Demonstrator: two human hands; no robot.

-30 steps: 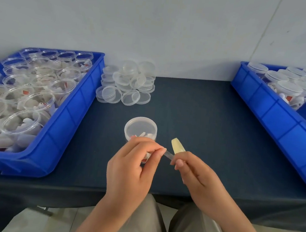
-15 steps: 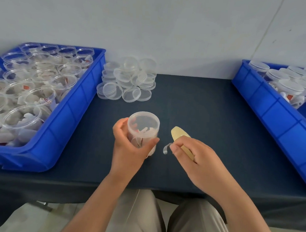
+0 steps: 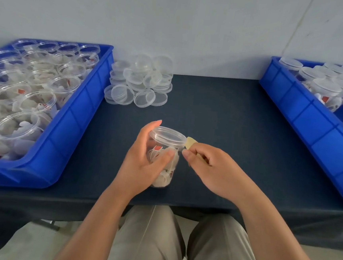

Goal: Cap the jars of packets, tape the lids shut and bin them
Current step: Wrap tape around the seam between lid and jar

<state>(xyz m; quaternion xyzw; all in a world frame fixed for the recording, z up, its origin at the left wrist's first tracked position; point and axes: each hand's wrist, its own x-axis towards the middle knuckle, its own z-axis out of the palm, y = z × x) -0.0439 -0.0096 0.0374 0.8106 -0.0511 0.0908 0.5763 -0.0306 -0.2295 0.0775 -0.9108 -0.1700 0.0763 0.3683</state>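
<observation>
Fingers point(image 3: 155, 126) of the left hand point(image 3: 143, 162) curl round the capped jar point(image 3: 164, 164) at the tabletop's point(image 3: 229, 124) near centre. Right hand point(image 3: 210, 170) pinches a tan tab point(image 3: 190, 142) just right of the lid point(image 3: 167, 136) rim; the seam lies immediately left of it, so taping appears next.

On my feed the left hand point(image 3: 143, 160) and right hand point(image 3: 210, 170) join bare forearms point(image 3: 101, 213). Below the hands I see loose beige trousers point(image 3: 156, 244), creased at the thighs, with a thin pale thread point(image 3: 148, 229) lying down the leg under the left hand
</observation>
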